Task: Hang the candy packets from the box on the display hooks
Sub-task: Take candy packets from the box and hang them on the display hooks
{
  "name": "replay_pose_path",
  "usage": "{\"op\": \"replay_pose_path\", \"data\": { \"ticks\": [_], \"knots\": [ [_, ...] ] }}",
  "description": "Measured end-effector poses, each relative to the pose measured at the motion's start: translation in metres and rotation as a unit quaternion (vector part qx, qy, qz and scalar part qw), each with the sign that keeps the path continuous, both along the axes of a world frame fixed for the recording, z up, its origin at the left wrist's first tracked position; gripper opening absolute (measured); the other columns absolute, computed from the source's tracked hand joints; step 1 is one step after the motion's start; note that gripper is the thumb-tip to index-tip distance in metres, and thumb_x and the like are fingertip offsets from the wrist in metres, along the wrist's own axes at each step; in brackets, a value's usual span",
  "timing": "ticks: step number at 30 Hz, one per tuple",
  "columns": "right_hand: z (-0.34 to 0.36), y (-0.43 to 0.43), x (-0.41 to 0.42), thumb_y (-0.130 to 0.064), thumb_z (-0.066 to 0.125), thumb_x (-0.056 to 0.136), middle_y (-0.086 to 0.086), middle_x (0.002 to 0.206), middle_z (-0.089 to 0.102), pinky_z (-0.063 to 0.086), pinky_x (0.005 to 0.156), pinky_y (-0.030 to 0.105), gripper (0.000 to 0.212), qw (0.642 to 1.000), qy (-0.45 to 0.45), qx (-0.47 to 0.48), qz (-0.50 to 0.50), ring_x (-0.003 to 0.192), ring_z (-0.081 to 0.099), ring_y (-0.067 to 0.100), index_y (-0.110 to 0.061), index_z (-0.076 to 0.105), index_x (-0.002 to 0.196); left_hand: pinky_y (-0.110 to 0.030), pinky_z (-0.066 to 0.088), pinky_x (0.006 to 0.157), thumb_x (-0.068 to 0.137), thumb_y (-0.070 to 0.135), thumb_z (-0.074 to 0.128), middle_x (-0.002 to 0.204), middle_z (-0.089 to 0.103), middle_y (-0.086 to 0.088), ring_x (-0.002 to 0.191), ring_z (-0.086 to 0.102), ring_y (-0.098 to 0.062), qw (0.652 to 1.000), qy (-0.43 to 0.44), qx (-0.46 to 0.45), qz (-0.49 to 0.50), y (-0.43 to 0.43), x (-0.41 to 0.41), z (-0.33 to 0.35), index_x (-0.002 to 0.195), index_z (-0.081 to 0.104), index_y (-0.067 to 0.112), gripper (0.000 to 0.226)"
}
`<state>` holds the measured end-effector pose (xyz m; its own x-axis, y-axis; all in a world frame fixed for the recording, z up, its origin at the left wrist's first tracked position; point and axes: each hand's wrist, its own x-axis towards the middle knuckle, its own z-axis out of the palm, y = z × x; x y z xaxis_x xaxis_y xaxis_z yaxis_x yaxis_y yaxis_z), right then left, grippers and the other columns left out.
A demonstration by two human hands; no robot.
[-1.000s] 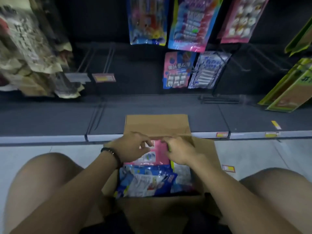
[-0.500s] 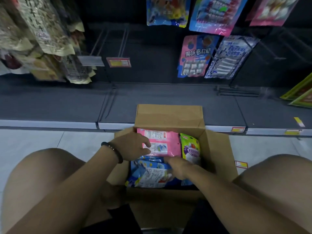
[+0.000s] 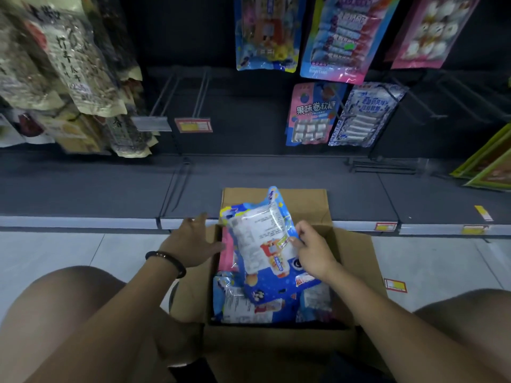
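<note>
While the right hand [image 3: 312,250] pinches its right edge between thumb and curled fingers, a blue packet [image 3: 262,244] is held tilted above the open box [image 3: 304,205] with its back to the camera. It shows a glossy white panel of small print, a blue border with cartoon figures, and a crinkled top corner pointing toward the shelf [image 3: 110,194]. Its lower end overlaps more blue packets [image 3: 240,305] lying in the box, and a pink packet [image 3: 226,250] shows along the box's left wall. The left hand [image 3: 190,241], a dark bracelet [image 3: 166,257] on its wrist, grasps nothing. Its fingers are spread and relaxed over the box's left rim, and the thumb is close to the held packet's left edge; I cannot tell whether they touch. Wire hooks [image 3: 203,92] jut from the dark panel above.
</note>
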<state>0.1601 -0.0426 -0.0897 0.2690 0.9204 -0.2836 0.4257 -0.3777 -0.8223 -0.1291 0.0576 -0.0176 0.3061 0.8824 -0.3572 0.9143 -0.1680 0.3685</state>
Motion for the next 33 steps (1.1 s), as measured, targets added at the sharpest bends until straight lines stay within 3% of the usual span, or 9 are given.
{"op": "replay_pose_path", "data": {
  "ticks": [4,7,10,14,16,19,22,29,33],
  "knots": [
    [0.018,0.0,-0.005,-0.013,0.057,0.109,0.013,0.097,0.076,0.058,0.082,0.058,0.027,0.988,0.13,0.041,-0.072,0.083,0.067,0.023,-0.028,0.051,0.087,-0.036,0.047,0.101,0.088,0.053,0.078,0.151,0.053,-0.011,0.137,0.053,-0.03,0.994,-0.076,-0.062,0.036,-0.01,0.014,-0.003,0.156,0.035,0.011,0.091],
    [0.032,-0.001,-0.012,-0.01,0.055,0.11,0.006,0.098,0.081,0.062,0.082,0.053,0.01,0.966,0.237,0.042,-0.098,0.088,0.077,0.024,-0.009,0.052,0.1,-0.032,0.052,0.085,0.085,0.056,0.08,0.121,0.068,0.007,0.12,0.067,-0.022,0.979,-0.157,-0.125,0.041,-0.018,0.025,0.005,0.116,0.054,0.033,0.047],
    [0.047,-0.004,-0.02,-0.011,0.055,0.11,0.012,0.103,0.08,0.065,0.076,0.046,0.011,0.946,0.305,0.047,-0.098,0.09,0.079,0.028,0.0,0.05,0.11,-0.043,0.062,0.091,0.067,0.068,0.087,0.119,0.075,0.014,0.11,0.073,-0.015,0.957,-0.236,-0.158,0.059,-0.015,0.022,-0.002,0.119,0.061,0.035,0.067],
    [0.059,-0.003,-0.019,-0.013,0.063,0.106,0.02,0.118,0.076,0.064,0.088,0.056,0.017,0.954,0.282,0.025,-0.098,0.098,0.078,0.032,-0.006,0.05,0.115,-0.043,0.063,0.092,0.083,0.016,0.088,0.117,0.08,0.003,0.106,0.077,-0.02,0.906,-0.373,-0.193,0.059,-0.016,0.029,0.015,0.126,0.067,0.022,0.048],
    [0.07,-0.004,-0.011,-0.024,0.08,0.094,0.01,0.132,0.066,0.06,0.095,0.052,0.046,0.984,0.101,0.068,-0.131,0.105,0.07,0.021,-0.019,0.047,0.126,-0.031,0.062,0.078,0.081,0.014,0.089,0.104,0.081,0.009,0.095,0.078,-0.01,0.933,-0.346,-0.093,0.042,-0.012,0.031,0.018,0.111,0.069,0.027,0.038],
    [0.096,-0.005,0.002,-0.036,0.089,0.079,-0.005,0.16,0.031,0.037,0.12,0.036,0.093,0.966,-0.168,0.187,-0.059,0.143,0.04,0.013,-0.03,0.033,0.152,-0.024,0.052,0.067,0.079,0.03,0.087,0.085,0.076,0.024,0.077,0.07,0.005,0.973,-0.221,0.072,-0.008,-0.01,0.034,0.024,0.092,0.066,0.038,0.027],
    [0.117,-0.007,-0.002,-0.05,0.084,0.08,-0.009,0.168,0.017,0.024,0.127,0.042,0.099,0.921,-0.32,0.206,0.082,0.155,0.023,0.017,-0.036,0.028,0.16,-0.028,0.056,0.066,0.081,0.047,0.083,0.095,0.077,0.024,0.084,0.071,-0.004,0.961,-0.134,0.225,-0.089,-0.015,0.039,0.024,0.111,0.07,0.05,0.033],
    [0.12,-0.001,0.008,-0.035,0.069,0.101,-0.02,0.123,0.068,0.054,0.108,0.038,0.024,0.981,-0.022,0.191,-0.021,0.113,0.063,-0.009,-0.033,0.067,0.125,-0.038,0.057,0.068,0.068,0.005,0.094,0.093,0.081,0.015,0.079,0.069,-0.018,0.889,-0.171,0.399,-0.147,-0.002,0.043,0.02,0.104,0.082,0.038,0.05],
    [0.113,0.006,0.022,-0.033,0.08,0.093,-0.02,0.126,0.065,0.049,0.112,0.035,0.031,0.986,-0.072,0.153,0.009,0.121,0.059,-0.004,-0.033,0.069,0.122,-0.045,0.06,0.087,0.078,0.007,0.086,0.111,0.078,0.012,0.116,0.063,-0.027,0.853,-0.273,0.406,-0.18,0.004,0.039,0.025,0.09,0.086,0.029,0.025]
  ]
}}
